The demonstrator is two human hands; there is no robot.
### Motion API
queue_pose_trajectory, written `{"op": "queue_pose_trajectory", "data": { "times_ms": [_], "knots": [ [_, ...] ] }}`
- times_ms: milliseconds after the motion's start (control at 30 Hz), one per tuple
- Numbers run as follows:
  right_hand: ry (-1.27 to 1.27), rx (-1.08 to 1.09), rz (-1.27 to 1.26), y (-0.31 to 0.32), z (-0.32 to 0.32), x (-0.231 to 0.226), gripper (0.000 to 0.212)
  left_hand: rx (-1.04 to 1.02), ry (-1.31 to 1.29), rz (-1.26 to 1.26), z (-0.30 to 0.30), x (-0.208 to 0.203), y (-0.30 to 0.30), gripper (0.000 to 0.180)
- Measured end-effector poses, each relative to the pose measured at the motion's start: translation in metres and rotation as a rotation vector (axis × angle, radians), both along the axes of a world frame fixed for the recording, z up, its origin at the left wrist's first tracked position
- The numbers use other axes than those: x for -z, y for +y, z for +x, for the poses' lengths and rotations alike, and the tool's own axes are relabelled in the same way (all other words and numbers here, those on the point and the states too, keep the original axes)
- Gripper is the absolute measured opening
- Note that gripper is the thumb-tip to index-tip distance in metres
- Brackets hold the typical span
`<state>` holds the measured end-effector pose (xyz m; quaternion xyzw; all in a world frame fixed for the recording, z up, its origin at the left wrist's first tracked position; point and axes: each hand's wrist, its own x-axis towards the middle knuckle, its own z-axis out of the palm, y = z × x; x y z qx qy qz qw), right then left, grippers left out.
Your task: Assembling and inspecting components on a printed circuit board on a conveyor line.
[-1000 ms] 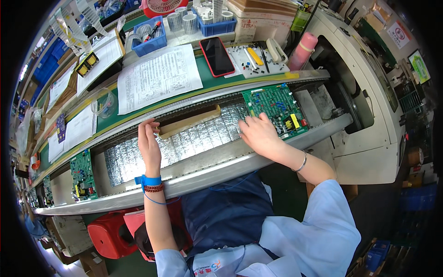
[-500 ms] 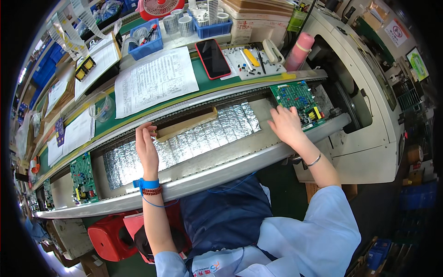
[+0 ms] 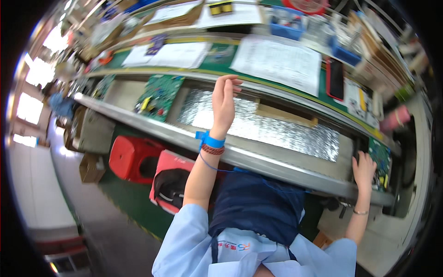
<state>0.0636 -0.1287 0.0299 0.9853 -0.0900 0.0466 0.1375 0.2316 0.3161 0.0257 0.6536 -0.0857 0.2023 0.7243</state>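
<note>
My left hand [image 3: 224, 104] hovers over the left end of a silver foil sheet [image 3: 286, 138] in the conveyor track, its fingers stretched out and holding nothing. A blue wrist strap with a cord circles that wrist. At the track's right end, my right hand [image 3: 364, 171] is open beside the left edge of a green circuit board [image 3: 379, 159]; whether the fingertips touch it I cannot tell. Another green circuit board [image 3: 161, 94] with yellow and black parts lies in the track left of the foil. A brown cardboard strip [image 3: 286, 115] lies along the foil's far side.
Beyond the track are printed sheets [image 3: 277, 62], a red-edged phone [image 3: 335, 78], a blue bin [image 3: 286, 25] and a pink bottle [image 3: 395, 118]. A pale machine [image 3: 417, 184] stands at the right. Below the track's near rail [image 3: 272, 161] are a red stool [image 3: 131, 159] and a black cap [image 3: 175, 188].
The view has swung left, bringing more of the floor and the left-hand board into sight. My left hand stays raised over the foil; my right hand remains by the right-hand board.
</note>
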Motion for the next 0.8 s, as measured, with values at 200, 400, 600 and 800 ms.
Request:
{"op": "queue_pose_trajectory", "data": {
  "times_ms": [200,400,600,800],
  "knots": [
    [0.014,-0.073,0.126,0.029,0.024,-0.001,0.031,-0.597,-0.099,0.252,-0.007,0.004,0.123,0.018],
    [-0.017,-0.148,0.193,0.042,0.035,-0.001,0.03,-1.198,0.122,0.563,-0.011,0.055,0.296,0.028],
    [-0.006,-0.165,0.218,0.051,0.041,0.001,0.03,-1.074,0.441,0.776,-0.003,0.09,0.356,0.045],
    [-0.013,-0.172,0.246,0.063,0.038,-0.005,0.03,-0.945,0.602,0.953,0.013,0.098,0.38,0.042]
  ]
}}
